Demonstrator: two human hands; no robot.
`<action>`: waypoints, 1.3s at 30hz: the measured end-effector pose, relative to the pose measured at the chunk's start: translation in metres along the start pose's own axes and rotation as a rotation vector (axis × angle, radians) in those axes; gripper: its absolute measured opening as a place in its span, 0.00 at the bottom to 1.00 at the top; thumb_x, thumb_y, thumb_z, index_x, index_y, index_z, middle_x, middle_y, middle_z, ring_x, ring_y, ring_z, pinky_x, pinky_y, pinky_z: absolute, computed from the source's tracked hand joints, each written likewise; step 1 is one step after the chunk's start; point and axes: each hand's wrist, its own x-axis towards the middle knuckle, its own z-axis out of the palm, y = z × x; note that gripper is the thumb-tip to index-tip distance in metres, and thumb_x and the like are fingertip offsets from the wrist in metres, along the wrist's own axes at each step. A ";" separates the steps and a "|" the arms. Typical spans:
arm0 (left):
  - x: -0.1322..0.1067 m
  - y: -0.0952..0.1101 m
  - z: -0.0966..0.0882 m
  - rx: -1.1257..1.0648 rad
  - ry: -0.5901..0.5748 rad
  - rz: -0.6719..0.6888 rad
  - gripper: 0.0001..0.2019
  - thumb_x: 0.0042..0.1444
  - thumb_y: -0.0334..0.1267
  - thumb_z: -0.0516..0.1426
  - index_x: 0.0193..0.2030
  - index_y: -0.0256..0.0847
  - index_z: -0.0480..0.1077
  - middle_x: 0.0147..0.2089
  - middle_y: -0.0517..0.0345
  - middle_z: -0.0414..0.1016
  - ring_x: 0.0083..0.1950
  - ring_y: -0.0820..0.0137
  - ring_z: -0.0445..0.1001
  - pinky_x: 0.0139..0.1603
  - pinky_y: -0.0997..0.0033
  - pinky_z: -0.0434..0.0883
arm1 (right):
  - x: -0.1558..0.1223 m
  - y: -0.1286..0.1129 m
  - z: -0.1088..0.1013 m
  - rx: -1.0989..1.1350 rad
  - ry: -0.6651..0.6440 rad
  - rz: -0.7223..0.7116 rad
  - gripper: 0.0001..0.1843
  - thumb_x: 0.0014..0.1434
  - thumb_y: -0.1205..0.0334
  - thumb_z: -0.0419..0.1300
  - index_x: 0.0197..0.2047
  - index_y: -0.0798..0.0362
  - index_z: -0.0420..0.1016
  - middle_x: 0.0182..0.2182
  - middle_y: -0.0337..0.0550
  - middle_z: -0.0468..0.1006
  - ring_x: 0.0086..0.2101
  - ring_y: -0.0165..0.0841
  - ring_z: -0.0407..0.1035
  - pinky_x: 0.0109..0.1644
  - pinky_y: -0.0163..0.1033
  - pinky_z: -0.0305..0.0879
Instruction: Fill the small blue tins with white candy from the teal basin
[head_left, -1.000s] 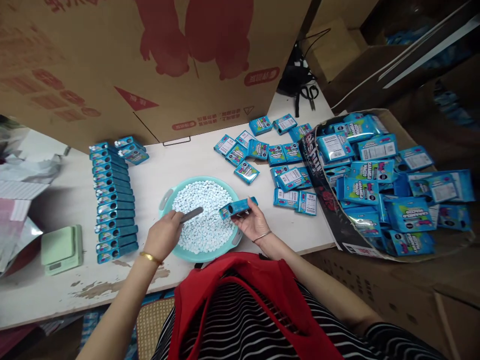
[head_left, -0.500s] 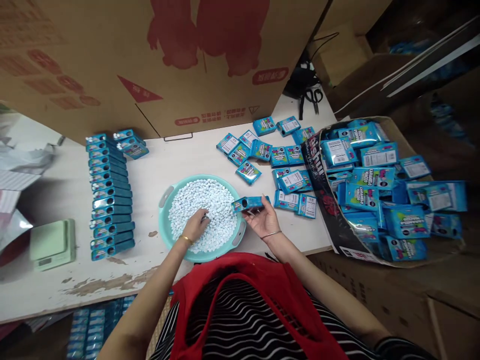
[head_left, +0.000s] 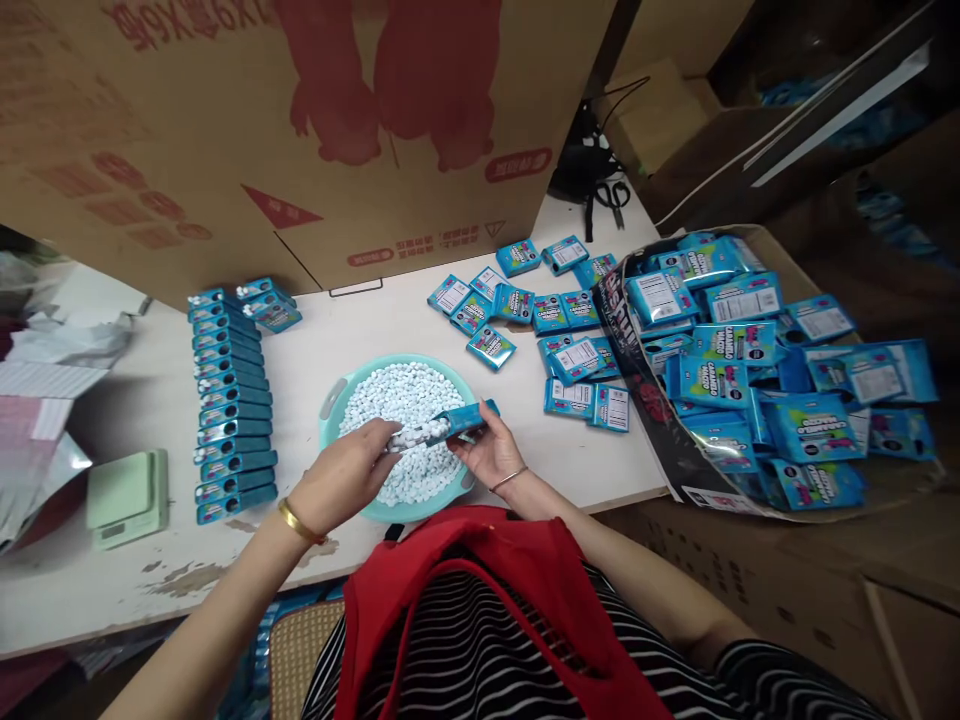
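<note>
My left hand (head_left: 346, 472) is closed on the end of a small scoop, mostly hidden under the white candies (head_left: 420, 432) heaped along it. The scoop's far end meets the open end of a blue candy box (head_left: 466, 418). My right hand (head_left: 491, 452) grips that box from its right side, holding it tilted over the basin's right part. Beneath both hands sits a turquoise basin (head_left: 327, 432) full of small white pellet-like candies (head_left: 397, 390).
Filled blue boxes (head_left: 234, 405) stand in a row at the left, near a green scale (head_left: 127, 500). Flat blue packs (head_left: 574, 355) lie scattered right of the basin. A carton (head_left: 637, 370) heaped with packs stands farther right. Scissors (head_left: 613, 198) lie behind; a large cardboard box (head_left: 315, 130) walls the back.
My left hand has come up out of the candies with a loaded scoop and met the box. My right hand has moved the box left over the basin.
</note>
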 end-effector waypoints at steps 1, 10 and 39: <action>0.001 0.006 -0.004 0.067 -0.020 -0.020 0.15 0.60 0.37 0.49 0.53 0.39 0.63 0.48 0.49 0.72 0.46 0.62 0.73 0.45 0.62 0.71 | 0.000 0.002 0.000 0.000 0.000 0.010 0.16 0.49 0.52 0.67 0.37 0.52 0.72 0.29 0.39 0.75 0.30 0.32 0.70 0.31 0.38 0.73; 0.006 0.064 -0.035 0.482 -0.093 -0.042 0.13 0.57 0.25 0.44 0.38 0.39 0.69 0.35 0.50 0.71 0.38 0.60 0.72 0.35 0.62 0.71 | 0.002 0.003 -0.001 0.003 0.010 0.039 0.16 0.50 0.51 0.67 0.37 0.52 0.72 0.28 0.38 0.75 0.29 0.31 0.70 0.31 0.37 0.73; 0.002 -0.048 0.065 -0.304 0.190 0.018 0.12 0.63 0.42 0.50 0.49 0.40 0.64 0.42 0.53 0.71 0.42 0.68 0.71 0.44 0.66 0.69 | 0.003 -0.030 -0.015 -0.027 0.091 -0.108 0.16 0.48 0.51 0.68 0.35 0.50 0.71 0.28 0.39 0.74 0.30 0.34 0.71 0.31 0.39 0.73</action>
